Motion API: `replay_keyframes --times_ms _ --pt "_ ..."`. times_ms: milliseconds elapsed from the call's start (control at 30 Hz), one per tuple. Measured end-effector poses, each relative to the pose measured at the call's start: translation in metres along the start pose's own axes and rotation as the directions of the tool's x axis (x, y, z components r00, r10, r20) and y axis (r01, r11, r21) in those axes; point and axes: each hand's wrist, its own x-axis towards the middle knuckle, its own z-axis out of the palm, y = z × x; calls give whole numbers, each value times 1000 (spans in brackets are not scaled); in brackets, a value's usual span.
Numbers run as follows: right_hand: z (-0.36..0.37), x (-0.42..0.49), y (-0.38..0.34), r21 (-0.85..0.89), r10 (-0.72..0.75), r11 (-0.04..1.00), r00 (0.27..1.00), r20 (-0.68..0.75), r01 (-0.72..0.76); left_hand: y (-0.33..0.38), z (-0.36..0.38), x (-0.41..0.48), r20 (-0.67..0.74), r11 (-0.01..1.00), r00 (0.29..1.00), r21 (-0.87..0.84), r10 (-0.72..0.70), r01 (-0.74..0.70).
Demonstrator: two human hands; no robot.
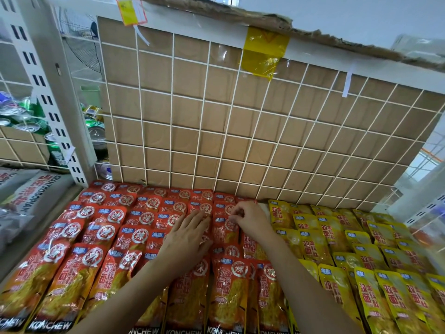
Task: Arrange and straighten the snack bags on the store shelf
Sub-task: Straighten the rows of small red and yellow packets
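Front red bags (69,285) and yellow bags (390,292) lie neat; by the shelf's (170,150) back edge the left hand (190,237) presses flat, fingers straight, while the right hand (250,220) pinches one red bag (227,229). Nearly done, seemingly.

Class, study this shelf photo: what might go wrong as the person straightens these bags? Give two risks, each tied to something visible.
1. The right hand pinches a red bag right beside the yellow bags; a tug might carry it over the border and mix the colours.
2. The left hand presses flat on overlapping red bags; a push might slide that row askew.
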Motion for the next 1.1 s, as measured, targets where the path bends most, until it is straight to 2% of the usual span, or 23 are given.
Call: replay_keyframes --times_ms 200,300,367,500,733,867,1100 --pt "-1 -4 2 -23 -26 999 999 -26 25 3 -6 -2 -6 999 1000 -51 10 -10" --pt "-4 -11 5 -42 -78 996 990 -114 74 7 -12 -1 -61 989 994 -105 95 -101" --pt "-7 -21 7 -32 -97 995 986 -138 94 10 -15 1 -30 983 987 -88 161 -163" --pt "-12 -53 5 -23 -101 995 993 -64 100 12 -13 5 -12 978 982 -91 190 -190" --pt "-12 -101 2 -165 -50 984 991 123 70 13 -14 8 87 982 978 -25 188 -186" --pt "-10 -105 3 -76 -41 996 994 105 49 15 -14 13 118 985 978 -21 171 -170" --pt "-1 -104 9 43 5 999 999 42 -7 12 -14 23 138 980 974 -121 177 -161"
